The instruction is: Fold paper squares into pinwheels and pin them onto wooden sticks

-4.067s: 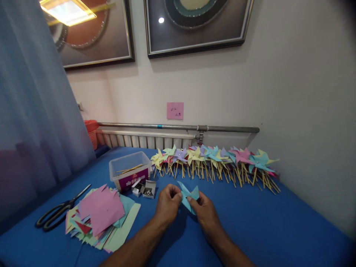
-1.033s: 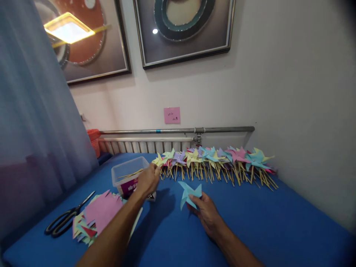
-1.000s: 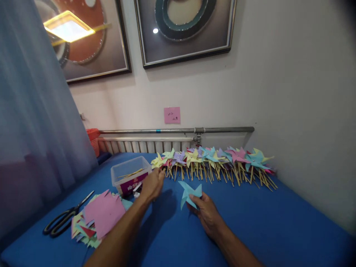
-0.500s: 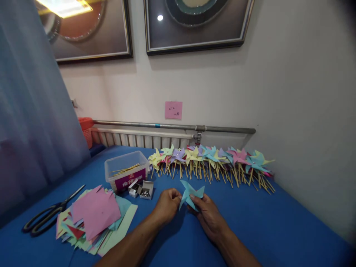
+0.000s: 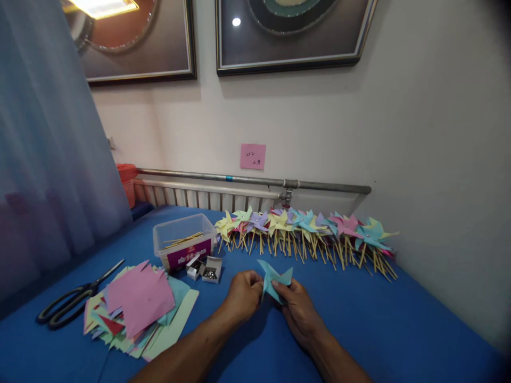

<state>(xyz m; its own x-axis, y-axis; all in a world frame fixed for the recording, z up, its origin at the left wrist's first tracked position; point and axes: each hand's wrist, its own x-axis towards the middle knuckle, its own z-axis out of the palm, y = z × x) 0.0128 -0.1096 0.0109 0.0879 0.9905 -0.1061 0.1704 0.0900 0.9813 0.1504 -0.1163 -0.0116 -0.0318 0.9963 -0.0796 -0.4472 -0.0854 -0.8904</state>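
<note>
A light-blue paper pinwheel (image 5: 274,275) is held above the blue cloth. My right hand (image 5: 298,309) grips it from the right, thumb on the front and the other fingers behind the paper. At its left edge, my left hand (image 5: 244,293) is closed with curled, pinched fingertips against the blades. Whatever lies between those fingertips is hidden. Two small white boxes stand beyond my left hand; the open box (image 5: 211,270) contains shiny metal bits.
Finished pinwheels (image 5: 305,226) on sticks lie in a row along the back. A clear plastic tub (image 5: 163,231) holds several thin sticks. To the left are a pile of coloured paper (image 5: 141,298) and black-handled scissors (image 5: 74,300). A radiator pipe (image 5: 191,174) runs along the wall.
The view has shifted slightly. My left hand has come closer to the pinwheel, its fingertips now meeting the left blades. My right hand keeps its grip.
</note>
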